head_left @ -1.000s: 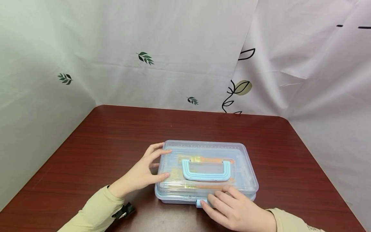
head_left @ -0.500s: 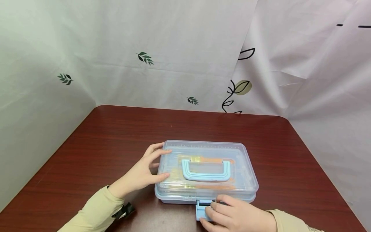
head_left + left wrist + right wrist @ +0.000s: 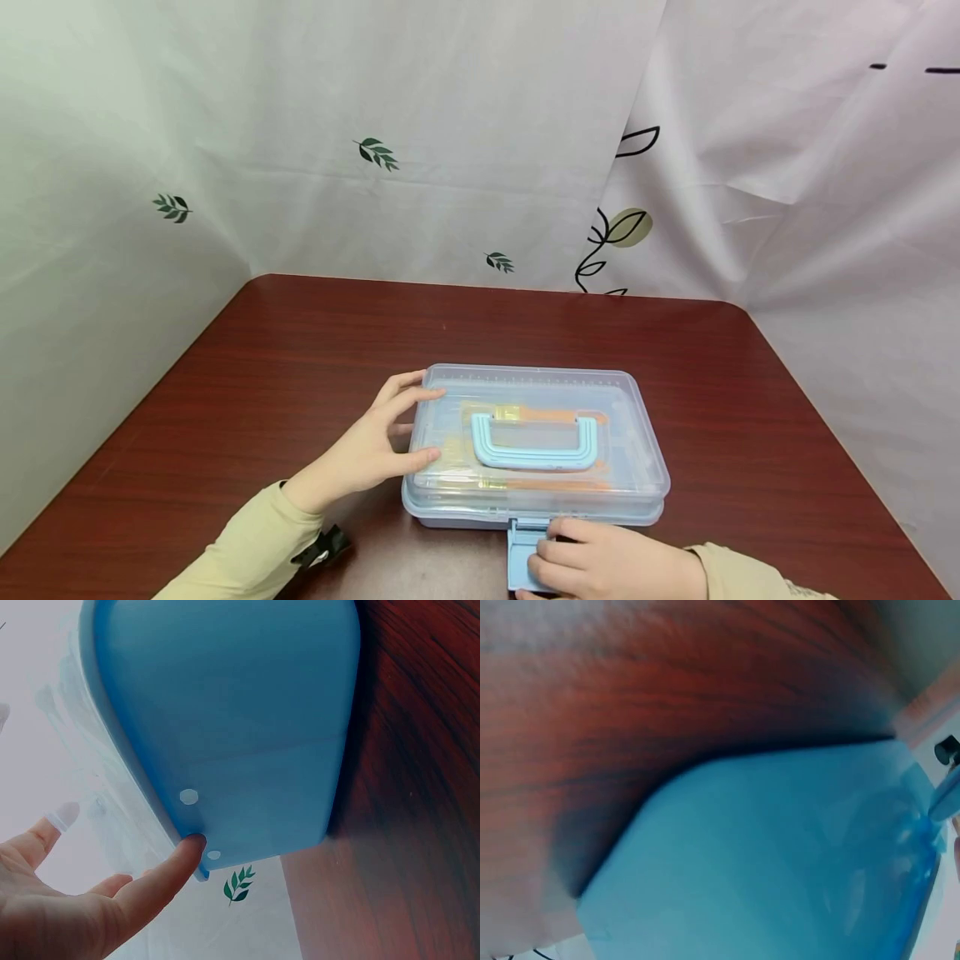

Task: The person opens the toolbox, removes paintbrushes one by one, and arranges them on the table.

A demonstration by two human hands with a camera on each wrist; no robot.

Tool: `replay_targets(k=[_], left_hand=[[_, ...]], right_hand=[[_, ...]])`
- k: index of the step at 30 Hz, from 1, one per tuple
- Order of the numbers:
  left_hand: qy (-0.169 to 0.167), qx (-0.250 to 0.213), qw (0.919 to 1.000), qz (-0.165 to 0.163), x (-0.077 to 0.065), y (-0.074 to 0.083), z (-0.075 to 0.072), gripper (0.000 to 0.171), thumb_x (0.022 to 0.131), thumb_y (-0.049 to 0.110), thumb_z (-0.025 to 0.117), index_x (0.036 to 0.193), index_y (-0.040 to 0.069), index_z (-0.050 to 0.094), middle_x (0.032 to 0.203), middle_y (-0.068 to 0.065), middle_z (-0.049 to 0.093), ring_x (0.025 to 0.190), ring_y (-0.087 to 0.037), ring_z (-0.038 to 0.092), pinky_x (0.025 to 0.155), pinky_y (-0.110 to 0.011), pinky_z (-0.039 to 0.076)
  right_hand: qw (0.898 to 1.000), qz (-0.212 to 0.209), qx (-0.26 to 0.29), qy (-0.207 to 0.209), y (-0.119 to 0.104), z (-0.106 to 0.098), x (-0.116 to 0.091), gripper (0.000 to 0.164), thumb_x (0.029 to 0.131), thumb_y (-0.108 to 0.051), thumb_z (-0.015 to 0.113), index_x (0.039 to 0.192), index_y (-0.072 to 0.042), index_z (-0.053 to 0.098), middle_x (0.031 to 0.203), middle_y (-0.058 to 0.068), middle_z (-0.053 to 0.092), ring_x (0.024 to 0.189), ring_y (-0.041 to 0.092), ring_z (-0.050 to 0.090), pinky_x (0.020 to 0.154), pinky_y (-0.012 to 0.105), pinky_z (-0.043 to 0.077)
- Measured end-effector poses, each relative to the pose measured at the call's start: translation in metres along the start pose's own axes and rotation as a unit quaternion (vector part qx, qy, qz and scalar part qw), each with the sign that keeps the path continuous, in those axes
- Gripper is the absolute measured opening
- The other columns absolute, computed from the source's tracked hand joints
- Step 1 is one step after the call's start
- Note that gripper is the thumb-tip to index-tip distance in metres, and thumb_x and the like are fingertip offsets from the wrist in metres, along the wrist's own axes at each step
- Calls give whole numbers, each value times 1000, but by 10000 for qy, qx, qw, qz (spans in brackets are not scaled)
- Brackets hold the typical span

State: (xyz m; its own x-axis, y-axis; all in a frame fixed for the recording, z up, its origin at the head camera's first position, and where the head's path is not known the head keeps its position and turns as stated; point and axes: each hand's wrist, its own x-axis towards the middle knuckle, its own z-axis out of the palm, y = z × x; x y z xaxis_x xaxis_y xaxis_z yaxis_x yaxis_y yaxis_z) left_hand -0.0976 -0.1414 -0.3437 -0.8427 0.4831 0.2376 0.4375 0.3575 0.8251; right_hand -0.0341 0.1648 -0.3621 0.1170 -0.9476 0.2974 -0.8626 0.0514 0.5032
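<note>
A translucent pale-blue plastic case [image 3: 630,450] lies on the table with its lid down. Its light-blue carrying handle [image 3: 534,458] is folded flat. Through the lid, brushes with orange handles [image 3: 551,414] show blurrily. My left hand [image 3: 360,450] steadies the case's left end, thumb and fingers spread over the lid's edge. In the left wrist view, one finger [image 3: 161,877] touches the blue side wall just below the rim. At the front, my right hand [image 3: 607,562] holds the swung-down blue latch [image 3: 521,562] with curled fingers, covering its right part. The right wrist view shows mainly the case's side [image 3: 742,862].
A dark red-brown wooden table [image 3: 337,333] carries the case near its front edge. White cloth [image 3: 450,200] with leaf prints hangs behind and on both sides. A black strap [image 3: 322,547] is by the left wrist.
The right hand has pulled the front latch outward and down from the case, so its inner face now shows. The left hand and the case stay put.
</note>
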Motion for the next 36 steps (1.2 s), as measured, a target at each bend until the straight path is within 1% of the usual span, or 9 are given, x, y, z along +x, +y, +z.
replay_targets(k=[2, 5, 12, 15, 24, 32, 36], left_hand=[[7, 12, 10000, -3, 0, 0, 0, 57, 81, 16, 75, 133, 17, 51, 147, -9, 26, 129, -30, 40, 92, -48, 48], [5, 23, 10000, -20, 0, 0, 0, 57, 81, 16, 75, 133, 17, 51, 147, -9, 25, 129, -30, 40, 92, -48, 48], [1, -3, 10000, -38, 0, -1, 1, 58, 81, 17, 75, 133, 18, 51, 147, -9, 25, 128, -30, 41, 92, -49, 47], [-6, -36, 10000, -45, 0, -1, 1, 58, 81, 16, 75, 133, 18, 51, 147, -9, 25, 129, -31, 40, 92, -50, 47], [1, -67, 10000, -12, 0, -1, 0, 57, 81, 17, 75, 133, 18, 51, 146, -9, 25, 128, -30, 41, 92, -50, 47], [-17, -17, 10000, -22, 0, -2, 0, 57, 82, 18, 75, 133, 20, 50, 146, -8, 25, 128, -29, 41, 92, -49, 47], [-12, 13, 10000, -29, -1, -2, 0, 57, 82, 19, 75, 133, 20, 50, 146, -9, 25, 128, -30, 42, 92, -49, 47]], right_hand=[[9999, -67, 20, -155, -2, 4, -3, 26, 101, -16, 34, 112, -23, 57, 87, -8, 50, 77, 10, 44, 71, 22, 37], [9987, -307, -123, -375, -2, 7, -4, 31, 100, -14, 33, 120, -25, 55, 91, -8, 51, 80, 10, 45, 74, 23, 38], [9915, -666, -769, -807, -1, 12, -4, 34, 102, -17, 27, 116, -27, 55, 96, -12, 55, 88, 5, 48, 81, 21, 39], [9891, -762, -920, -864, 0, 14, -4, 34, 102, -17, 25, 115, -26, 55, 99, -12, 57, 92, 6, 50, 83, 21, 39], [9872, -774, -1048, -922, 1, 15, -4, 30, 101, -23, 32, 115, -26, 58, 105, -10, 60, 99, 7, 52, 87, 20, 38], [9818, -760, -1413, -1015, -2, 21, -6, 36, 100, -18, 28, 106, -24, 63, 104, -12, 62, 102, 7, 52, 89, 20, 38], [9812, -719, -1444, -1056, -3, 21, -6, 33, 99, -19, 30, 104, -24, 62, 103, -14, 62, 103, 6, 52, 91, 19, 38]])
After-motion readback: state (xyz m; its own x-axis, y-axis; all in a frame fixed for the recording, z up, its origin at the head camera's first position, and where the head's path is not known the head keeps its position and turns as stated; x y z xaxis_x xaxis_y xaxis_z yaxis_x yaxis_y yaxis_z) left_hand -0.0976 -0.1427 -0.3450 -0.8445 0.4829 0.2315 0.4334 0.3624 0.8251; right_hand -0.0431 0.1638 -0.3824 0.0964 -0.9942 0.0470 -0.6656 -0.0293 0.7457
